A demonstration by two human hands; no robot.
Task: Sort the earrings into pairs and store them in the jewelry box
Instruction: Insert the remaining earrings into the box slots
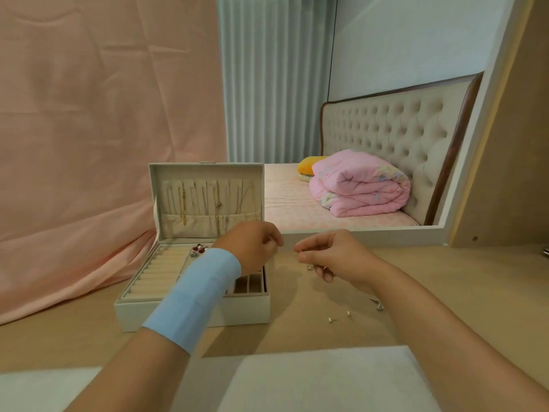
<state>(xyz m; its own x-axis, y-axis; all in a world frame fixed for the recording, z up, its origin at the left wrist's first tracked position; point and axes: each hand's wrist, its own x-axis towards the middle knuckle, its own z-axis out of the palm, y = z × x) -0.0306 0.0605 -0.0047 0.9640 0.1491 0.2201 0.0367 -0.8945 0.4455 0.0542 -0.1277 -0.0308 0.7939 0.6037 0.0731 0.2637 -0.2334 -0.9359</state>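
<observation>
A pale wooden counter (460,292) stands before a pink sheet (89,129) hung as a backdrop at left. On the counter's left part sits the jewelry box (193,312), lid upright (necklaces (208,200) hang inside the lid), so that its padded rolls and small compartments lie open for filling. Red earrings (199,249) already lie in a rear compartment. The left hand (252,248), with a blue band (196,295) on its wrist, hovers over the box's right side with fingers curled inward; whether they hold anything cannot be told. Just beside it, the right hand (335,257) pinches a small earring (300,251) between thumb and forefinger, clear of the counter, probably for matching. Further right, loose earrings (330,320) lie on the counter beside the right forearm, not yet stored. A bed with a folded pink quilt (359,185) shows beyond.
</observation>
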